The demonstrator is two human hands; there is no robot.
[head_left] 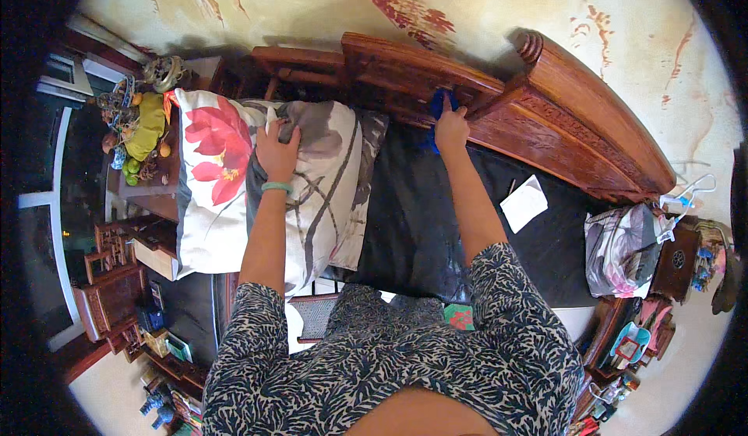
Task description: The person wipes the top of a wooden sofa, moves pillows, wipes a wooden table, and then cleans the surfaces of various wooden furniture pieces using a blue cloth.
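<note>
My right hand point(453, 129) is at the carved wooden backrest point(403, 76) of a long seat. It presses a blue cloth point(436, 106) against the lower panel, index finger stretched out. Part of the cloth hangs below the hand. My left hand point(277, 152) lies on a large floral pillow point(327, 167), fingers partly bent and thumb apart. A pale green bangle point(276, 187) circles that wrist. Beside it, another pillow face bears a big red flower point(219, 149). Black seat padding point(403, 214) runs between the pillows and the backrest's right end.
White paper point(524, 203) and a dark pen point(512, 186) lie on the padding. Another floral cushion point(619, 249) sits at the right end, near a white cable point(695, 193). Fruit point(131, 170) and a yellow-green cloth point(146, 126) crowd a side table at left.
</note>
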